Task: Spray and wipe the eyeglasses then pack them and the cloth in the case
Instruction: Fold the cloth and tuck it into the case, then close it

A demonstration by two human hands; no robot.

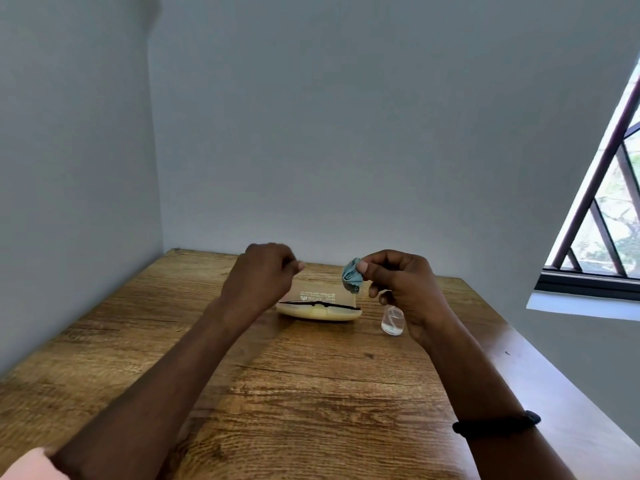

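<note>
An open beige case lies at the far middle of the wooden table, its lid tipped back with print on the inside. The black-framed eyeglasses rest across the case's lower half. My right hand hovers above and to the right of the case, pinching a crumpled light-blue cloth between thumb and fingers. My left hand hangs over the case's left end with its fingers curled shut; nothing shows in it. A small clear spray bottle stands just right of the case, partly hidden behind my right hand.
The table sits in a corner, with grey walls to the left and behind. A barred window is at the right, beyond the table's right edge. A black band circles my right wrist.
</note>
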